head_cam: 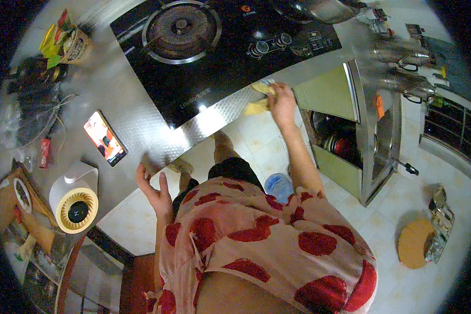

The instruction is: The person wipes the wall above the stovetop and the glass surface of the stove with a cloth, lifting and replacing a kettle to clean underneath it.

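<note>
My right hand [282,105] grips a yellow cloth [257,107] at the front edge of the steel countertop [137,129], just below the gas hob. Part of the cloth rests against the edge and part hangs below it. The black glass gas hob [227,66] has a round burner [181,25] at its left and two control knobs [262,47] at its right. With fingers apart and nothing in them, my left hand [157,192] is by the counter's front edge. A smartphone [105,137] with a lit screen lies on the counter beyond it.
A small white fan [73,200] stands left on the counter, near a plastic bag [31,110] and a snack tub [76,45]. To my right a green cabinet door [329,92] stands ajar. A blue water bottle [278,187] and a round wooden board [415,243] are lower down.
</note>
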Demonstrator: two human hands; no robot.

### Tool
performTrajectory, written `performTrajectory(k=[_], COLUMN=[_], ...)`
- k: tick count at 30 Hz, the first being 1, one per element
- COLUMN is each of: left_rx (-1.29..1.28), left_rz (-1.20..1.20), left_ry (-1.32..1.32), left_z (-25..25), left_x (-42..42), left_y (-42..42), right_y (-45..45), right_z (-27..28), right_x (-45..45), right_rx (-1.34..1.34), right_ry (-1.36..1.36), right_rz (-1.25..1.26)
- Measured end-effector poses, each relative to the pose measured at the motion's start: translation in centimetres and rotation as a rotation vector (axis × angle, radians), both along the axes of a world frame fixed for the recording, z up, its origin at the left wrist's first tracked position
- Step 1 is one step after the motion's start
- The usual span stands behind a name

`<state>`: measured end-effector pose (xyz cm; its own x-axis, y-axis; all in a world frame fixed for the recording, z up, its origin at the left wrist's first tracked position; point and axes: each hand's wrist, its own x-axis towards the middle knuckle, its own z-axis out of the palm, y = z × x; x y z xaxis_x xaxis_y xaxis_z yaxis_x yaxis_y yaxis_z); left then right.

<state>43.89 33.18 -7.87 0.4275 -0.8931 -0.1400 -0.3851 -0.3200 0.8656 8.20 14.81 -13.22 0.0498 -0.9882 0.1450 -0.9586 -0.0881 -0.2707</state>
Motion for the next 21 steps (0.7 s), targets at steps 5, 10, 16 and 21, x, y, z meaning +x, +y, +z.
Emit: performTrajectory(k=[5, 10, 16, 21], left_rx=[-0.028, -0.009, -0.007, 0.023], left_rz=[0.038, 0.039, -0.01, 0.021], left_ry=[-0.005, -0.004, -0.023, 0.031], left_z=[-0.7, -0.5, -0.6, -1.3], left_x=[0.1, -1.4, -3.6, -4.4], left_y=[-0.7, -2.3, -3.7, -5.1], right_y=[-0.7, -9.9, -22.3, -23.0], right_z=[5.2, 5.5, 5.4, 2.8], right_x=[-5.3, -7.4, -2.2, -3.8], right_rx=[0.086, -0.052, -0.057, 0.301], right_ry=[-0.775, -0.444, -0.175, 0.135], right_rz=[-0.384, -0.058, 0.393, 0.836])
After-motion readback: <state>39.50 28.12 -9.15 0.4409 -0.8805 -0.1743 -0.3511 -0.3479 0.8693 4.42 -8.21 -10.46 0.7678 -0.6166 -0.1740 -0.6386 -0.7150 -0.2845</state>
